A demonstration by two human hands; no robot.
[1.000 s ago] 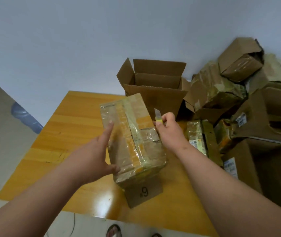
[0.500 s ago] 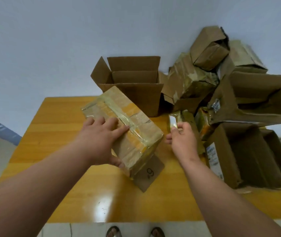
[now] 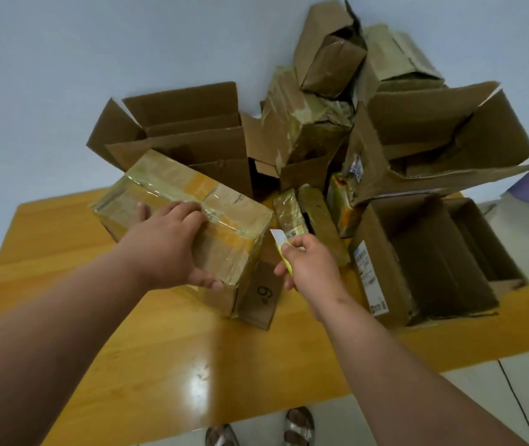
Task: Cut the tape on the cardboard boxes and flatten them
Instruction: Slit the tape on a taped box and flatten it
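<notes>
A: Where's the taped box (image 3: 189,217)?
B: On the near bench (image 3: 147,365); left hand (image 3: 163,249) grasps its top, fingers curled over.
A: The right hand (image 3: 308,268)?
B: Fingers pinch a yellow cutter (image 3: 281,249), beside the box. Opened boxes (image 3: 417,149) heaped behind.

Glossy wooden table (image 3: 166,358) (bright glare near its front edge) against a plain pale wall (image 3: 63,59); light floor (image 3: 482,397) below.

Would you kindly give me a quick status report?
Left hand grips taped box. Right hand holds cutter, blade off the tape. Box pile crowds table's right.
</notes>
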